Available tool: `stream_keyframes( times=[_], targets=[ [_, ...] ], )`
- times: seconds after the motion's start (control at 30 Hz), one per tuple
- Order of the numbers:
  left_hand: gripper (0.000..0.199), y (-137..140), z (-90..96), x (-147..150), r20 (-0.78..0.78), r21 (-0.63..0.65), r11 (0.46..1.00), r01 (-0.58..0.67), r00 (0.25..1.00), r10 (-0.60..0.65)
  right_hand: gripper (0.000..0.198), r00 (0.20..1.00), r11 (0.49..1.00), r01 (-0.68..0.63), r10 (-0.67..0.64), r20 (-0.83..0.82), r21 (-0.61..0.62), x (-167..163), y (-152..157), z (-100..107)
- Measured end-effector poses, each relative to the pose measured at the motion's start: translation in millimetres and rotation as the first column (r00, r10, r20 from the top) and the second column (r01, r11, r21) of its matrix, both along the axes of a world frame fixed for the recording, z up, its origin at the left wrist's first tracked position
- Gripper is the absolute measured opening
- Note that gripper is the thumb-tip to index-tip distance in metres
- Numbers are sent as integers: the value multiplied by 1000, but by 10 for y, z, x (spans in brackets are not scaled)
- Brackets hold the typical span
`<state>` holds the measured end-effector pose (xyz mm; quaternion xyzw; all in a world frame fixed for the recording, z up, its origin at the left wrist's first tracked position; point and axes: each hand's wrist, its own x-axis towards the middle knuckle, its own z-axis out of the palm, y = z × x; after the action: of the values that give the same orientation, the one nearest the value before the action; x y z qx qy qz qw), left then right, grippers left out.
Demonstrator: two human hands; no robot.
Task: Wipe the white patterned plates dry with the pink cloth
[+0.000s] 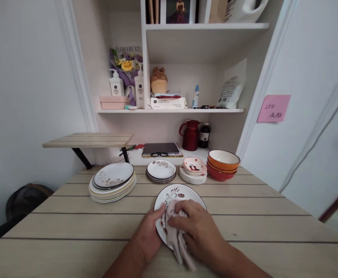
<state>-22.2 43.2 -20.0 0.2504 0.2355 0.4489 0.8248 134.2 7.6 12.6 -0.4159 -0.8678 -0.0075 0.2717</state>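
Observation:
A white plate (190,192) with a dark rim and brown floral pattern is in front of me, low over the wooden table. My left hand (150,233) grips its left edge, thumb on top and the other fingers hidden underneath. Bunched in my right hand (199,226) is a pale pinkish cloth (173,235), pressed on the plate's face, its loose end hanging past the near rim. Beyond the plate stands a short stack of smaller floral plates (161,170). A taller stack of large plates (113,177) is to the left.
Small white dishes topped by a panda-patterned bowl (195,166) stand behind the plate, with orange and red bowls (223,160) to their right. A raised wooden shelf (88,140) overhangs the back left. A red jug (190,135) and a dark laptop (161,148) are farther back.

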Motion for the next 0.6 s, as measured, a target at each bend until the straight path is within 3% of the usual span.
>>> stream_keyframes(
  times=[0.1, 0.17, 0.27, 0.4, 0.53, 0.6],
  targets=[
    [32, 3, 9, 7, -2, 19, 1000, -18, 1000, 18, 41, 999, 998, -30, 29, 19, 51, -1, 45, -25],
    [35, -5, 23, 18, 21, 13, 1000, -12, 1000, 12, 37, 1000, 994, 28, -27, -16, 105, 43, 105, -36],
    [40, -32, 42, 41, 34, -7, 1000, 1, 999, -1, 39, 984, 983, 123, -103, -145, 136, 126, 184, -54],
    [45, -69, 43, 60, 83, 13, 1000, -25, 996, 24, 41, 933, 990, 107, -69, -354, 88, 175, 201, -50],
    [46, -45, 23, 17, 79, -21, 998, -58, 995, 60, 27, 754, 985, 169, -141, -642, -17, 352, 261, -10],
    [47, -6, 14, -21, 58, -82, 992, -98, 993, 102, 15, 587, 975, 197, -199, -784, -100, 518, 345, -26]
  ],
)
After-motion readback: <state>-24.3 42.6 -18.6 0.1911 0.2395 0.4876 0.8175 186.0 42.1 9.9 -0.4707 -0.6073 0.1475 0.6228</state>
